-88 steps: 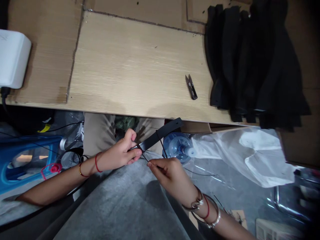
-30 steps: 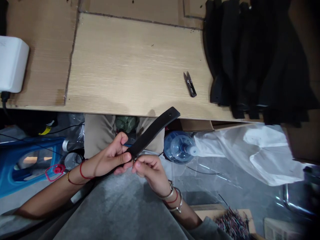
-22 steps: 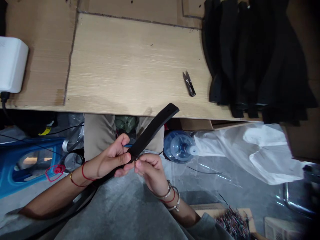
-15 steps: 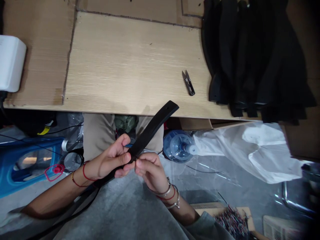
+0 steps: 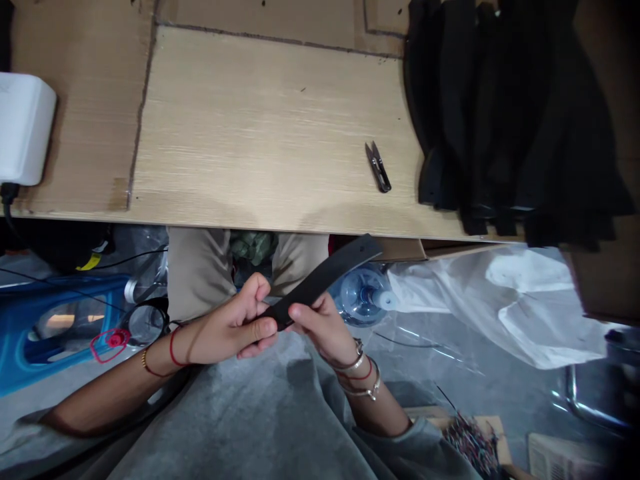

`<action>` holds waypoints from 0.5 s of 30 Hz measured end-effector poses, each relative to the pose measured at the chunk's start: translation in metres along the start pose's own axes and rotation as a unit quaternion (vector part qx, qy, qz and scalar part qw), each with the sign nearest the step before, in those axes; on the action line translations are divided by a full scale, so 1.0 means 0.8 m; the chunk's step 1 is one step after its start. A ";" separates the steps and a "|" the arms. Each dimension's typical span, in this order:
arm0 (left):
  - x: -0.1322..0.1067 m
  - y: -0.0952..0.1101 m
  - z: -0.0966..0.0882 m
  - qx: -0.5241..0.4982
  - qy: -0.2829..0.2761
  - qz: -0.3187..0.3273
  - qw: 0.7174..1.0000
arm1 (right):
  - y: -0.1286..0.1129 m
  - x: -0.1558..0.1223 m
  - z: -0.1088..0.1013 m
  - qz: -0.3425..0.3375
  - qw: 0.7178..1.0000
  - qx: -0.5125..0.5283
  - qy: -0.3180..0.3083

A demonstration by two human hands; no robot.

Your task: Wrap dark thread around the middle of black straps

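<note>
Between my hands, over my lap, is a long black strap [image 5: 330,273], its flat curved end with a small hole pointing up and to the right. My left hand [image 5: 245,323] is closed on the strap, thumb pressed along it. Just to the right, my right hand [image 5: 323,325] grips the same strap with the thumb on top and the other fingers beneath. Part of the strap is hidden behind my left hand and forearm. On the table lies a small pair of thread snips [image 5: 379,168], blades pointing away from me.
A heap of black straps [image 5: 500,133] lies at the table's right. At the left stands a white box-shaped device [image 5: 25,130] with a black cable. Beneath the table edge [image 5: 280,223] are a clear water jug [image 5: 363,297], a white sack [image 5: 500,293] and a blue plastic container [image 5: 55,320].
My right hand has moved right and up along the strap. The strap's free end has tipped lower and to the right. My left hand has hardly moved.
</note>
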State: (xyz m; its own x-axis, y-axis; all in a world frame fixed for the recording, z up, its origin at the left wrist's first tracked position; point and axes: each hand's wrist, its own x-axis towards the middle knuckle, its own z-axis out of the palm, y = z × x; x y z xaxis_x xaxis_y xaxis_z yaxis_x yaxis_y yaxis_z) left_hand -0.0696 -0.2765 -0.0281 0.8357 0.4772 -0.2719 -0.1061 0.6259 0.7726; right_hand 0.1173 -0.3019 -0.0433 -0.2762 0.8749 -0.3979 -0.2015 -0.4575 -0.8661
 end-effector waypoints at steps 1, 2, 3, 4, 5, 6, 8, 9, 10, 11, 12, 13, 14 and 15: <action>0.000 -0.002 0.000 0.013 0.005 -0.001 1.000 | -0.004 0.000 0.000 -0.005 1.000 -0.016 -0.001; 0.000 -0.004 0.000 0.026 0.007 -0.002 1.000 | -0.007 -0.001 0.000 -0.013 1.000 -0.028 -0.003; 0.000 -0.005 0.000 0.037 0.007 -0.003 0.999 | -0.009 -0.001 0.000 -0.025 0.999 -0.040 -0.004; 0.000 -0.006 -0.001 0.045 0.006 -0.004 0.999 | -0.010 -0.001 0.000 -0.042 0.998 -0.055 -0.004; 0.001 -0.006 -0.001 0.047 0.006 -0.003 0.999 | -0.010 -0.001 0.000 -0.060 0.996 -0.069 -0.006; 0.001 -0.005 -0.001 0.044 0.009 -0.003 0.999 | -0.010 0.000 -0.001 -0.077 0.994 -0.080 -0.010; 0.004 0.001 0.000 0.024 0.013 0.007 1.000 | -0.006 0.001 -0.001 -0.103 0.990 -0.095 -0.016; 0.005 0.005 0.000 0.011 0.014 0.018 1.000 | -0.004 0.002 -0.001 -0.111 0.989 -0.100 -0.019; 0.005 0.009 0.000 -0.001 0.018 0.032 0.999 | -0.002 0.002 0.000 -0.118 0.988 -0.100 -0.022; 0.006 0.014 0.000 -0.010 0.024 0.045 0.999 | 0.000 0.003 0.001 -0.124 0.988 -0.091 -0.025; 0.006 0.018 0.000 -0.016 0.029 0.057 0.998 | 0.003 0.002 0.002 -0.126 0.989 -0.075 -0.031; 0.006 0.021 0.000 -0.019 0.031 0.062 0.997 | 0.005 0.002 0.003 -0.123 0.990 -0.055 -0.037; 0.005 0.023 0.000 -0.025 0.029 0.061 0.997 | 0.008 0.001 0.004 -0.115 0.992 -0.030 -0.044; 0.005 0.025 0.000 -0.035 0.019 0.057 0.998 | 0.011 0.001 0.005 -0.105 0.993 -0.001 -0.048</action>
State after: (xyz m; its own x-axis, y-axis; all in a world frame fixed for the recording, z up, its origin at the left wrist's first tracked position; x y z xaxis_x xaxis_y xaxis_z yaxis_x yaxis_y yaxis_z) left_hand -0.0686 -0.2622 -0.0139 0.7945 0.5710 -0.2069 -0.2387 0.6069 0.7581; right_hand 0.1116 -0.3061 -0.0497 -0.3166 0.9318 -0.1775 -0.2621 -0.2657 -0.9277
